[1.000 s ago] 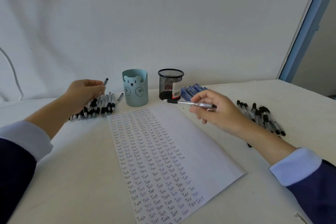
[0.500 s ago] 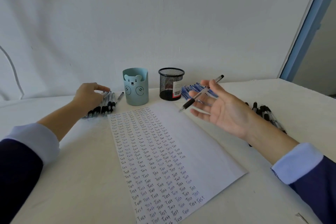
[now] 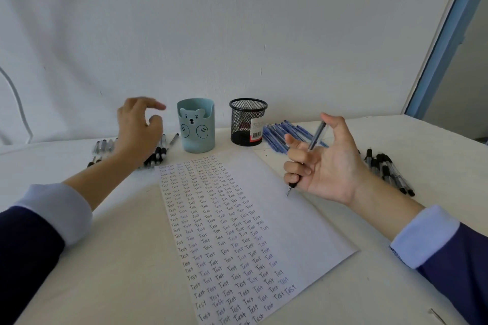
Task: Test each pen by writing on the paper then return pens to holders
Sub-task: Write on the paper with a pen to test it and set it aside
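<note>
Item: pen, clear barrel with black grip, clasped loosely between the fingers of the right hand, palm turned up; long axis runs steeply from cap end high and away to tip low and near, the tip hanging just above the right, unwritten part of the paper. Left hand: loosely open, holding nothing, hovering over the black pens lying left of the paper's far edge. The right hand is much the nearer to the paper's blank part, so the writing likely falls to it.
</note>
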A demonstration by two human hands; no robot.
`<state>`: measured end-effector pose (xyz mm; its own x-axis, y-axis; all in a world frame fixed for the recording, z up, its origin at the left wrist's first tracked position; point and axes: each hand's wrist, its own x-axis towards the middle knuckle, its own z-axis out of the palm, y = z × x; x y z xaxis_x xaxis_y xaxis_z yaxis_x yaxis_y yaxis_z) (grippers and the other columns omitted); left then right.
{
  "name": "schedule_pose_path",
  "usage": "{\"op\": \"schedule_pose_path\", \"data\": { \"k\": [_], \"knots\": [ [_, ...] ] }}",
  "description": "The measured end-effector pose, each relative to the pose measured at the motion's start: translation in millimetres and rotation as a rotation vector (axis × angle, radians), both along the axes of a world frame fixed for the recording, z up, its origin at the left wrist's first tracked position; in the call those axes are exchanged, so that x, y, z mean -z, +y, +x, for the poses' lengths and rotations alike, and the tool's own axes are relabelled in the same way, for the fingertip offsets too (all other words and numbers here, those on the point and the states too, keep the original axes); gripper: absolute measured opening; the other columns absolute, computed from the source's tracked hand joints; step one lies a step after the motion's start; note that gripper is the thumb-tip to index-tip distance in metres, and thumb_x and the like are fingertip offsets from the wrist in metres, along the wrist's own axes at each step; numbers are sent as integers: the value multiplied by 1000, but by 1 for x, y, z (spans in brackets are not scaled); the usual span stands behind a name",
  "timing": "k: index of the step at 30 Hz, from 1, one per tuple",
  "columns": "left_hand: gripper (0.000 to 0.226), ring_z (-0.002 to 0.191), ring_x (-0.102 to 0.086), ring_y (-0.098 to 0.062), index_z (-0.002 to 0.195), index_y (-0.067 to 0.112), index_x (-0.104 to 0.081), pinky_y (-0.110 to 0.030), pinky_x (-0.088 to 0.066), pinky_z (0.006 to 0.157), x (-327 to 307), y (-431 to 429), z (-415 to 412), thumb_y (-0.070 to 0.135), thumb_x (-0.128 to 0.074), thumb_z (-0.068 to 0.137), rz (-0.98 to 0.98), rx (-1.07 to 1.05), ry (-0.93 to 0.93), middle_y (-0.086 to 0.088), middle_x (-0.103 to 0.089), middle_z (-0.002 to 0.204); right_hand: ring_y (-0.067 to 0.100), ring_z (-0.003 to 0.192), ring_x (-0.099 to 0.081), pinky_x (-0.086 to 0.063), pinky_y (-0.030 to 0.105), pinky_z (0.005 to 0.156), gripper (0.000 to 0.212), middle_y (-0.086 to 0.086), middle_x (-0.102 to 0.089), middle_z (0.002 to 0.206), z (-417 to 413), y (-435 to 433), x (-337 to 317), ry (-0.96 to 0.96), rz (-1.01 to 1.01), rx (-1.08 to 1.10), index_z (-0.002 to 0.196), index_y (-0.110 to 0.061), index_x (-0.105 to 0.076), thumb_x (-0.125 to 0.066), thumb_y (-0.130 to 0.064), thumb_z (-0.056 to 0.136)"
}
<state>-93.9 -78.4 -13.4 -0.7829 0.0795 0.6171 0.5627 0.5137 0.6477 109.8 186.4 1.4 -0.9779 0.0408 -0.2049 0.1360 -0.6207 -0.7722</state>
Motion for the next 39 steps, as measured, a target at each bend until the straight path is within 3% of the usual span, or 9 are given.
{"op": "schedule_pose_path", "data": {
  "k": [2, 5, 8, 10, 13, 18, 23, 28, 39],
  "knots": [
    [27, 114, -47, -21, 101, 17, -60, -29, -42, 96, -5, 10, 18, -2, -47, 88, -38, 164, 233, 0, -49, 116, 17, 57, -15, -24, 30, 56, 71, -4, -18, 62, 1, -2, -1, 37, -1, -38, 96, -10, -63, -54, -76, 71],
    [20, 106, -54, -2, 108, 22, -59, -10, -42, 86, -4, 28, 46, 15, -50, 92, -255, 530, 167, 2, -54, 116, 12, 44, -21, -26, 24, 47, 72, -5, -26, 47, 0, -8, 0, 125, 105, -85, 108, -11, -65, -53, -72, 73],
    [38, 130, -39, 3, 134, 39, -47, -26, -29, 111, 17, 43, 59, 49, -44, 97, -638, 749, -38, 13, -41, 146, 9, 39, -40, -40, 22, 45, 47, -4, -42, 44, -1, -13, 7, 148, 163, -113, 114, -7, -66, -46, -44, 94],
    [55, 142, -20, 1, 142, 50, -34, -33, -15, 118, 30, 46, 61, 69, -36, 91, -820, 752, -91, 21, -22, 156, 22, 57, -63, -54, 31, 58, 54, 9, -64, 64, -1, -14, 13, 109, 179, -205, 117, -6, -68, -38, -45, 97],
    [61, 140, -6, 7, 145, 54, -23, -32, -4, 120, 35, 46, 61, 75, -27, 87, -953, 693, -89, 23, -11, 157, 26, 56, -65, -49, 34, 62, 67, 16, -65, 65, 1, -15, 18, 60, 436, -292, 120, -11, -66, -21, -56, 99],
    [79, 143, -2, 8, 143, 58, -15, -28, 0, 119, 37, 44, 64, 91, -8, 71, -967, 678, -80, 24, -8, 158, 21, 80, -68, -54, 28, 71, 48, 16, -74, 97, 7, -23, 22, 164, 805, -313, 112, -12, -69, -37, -45, 99],
    [76, 144, -1, 8, 146, 55, -17, -27, 1, 119, 37, 44, 64, 85, -14, 76, -961, 680, -85, 25, -7, 158, 13, 55, -49, -41, 23, 54, 30, -1, -57, 56, 17, -43, 33, 299, 1092, -210, 61, -18, -56, -76, -33, 78],
    [76, 144, -4, 8, 147, 53, -21, -26, 0, 119, 38, 44, 64, 82, -17, 77, -941, 682, -103, 25, -10, 158, 16, 51, -30, -32, 23, 50, 46, 2, -26, 50, 21, -51, 45, 328, 1203, -17, 51, -10, -33, -64, 1, 84],
    [77, 145, -8, 5, 146, 52, -24, -32, -4, 122, 39, 45, 63, 83, -18, 76, -923, 680, -112, 23, -14, 158, 14, 43, -44, -40, 23, 50, 47, 1, -38, 45, 18, -51, 47, 315, 1209, 18, 50, -16, -37, -64, -2, 86]
  ]
}}
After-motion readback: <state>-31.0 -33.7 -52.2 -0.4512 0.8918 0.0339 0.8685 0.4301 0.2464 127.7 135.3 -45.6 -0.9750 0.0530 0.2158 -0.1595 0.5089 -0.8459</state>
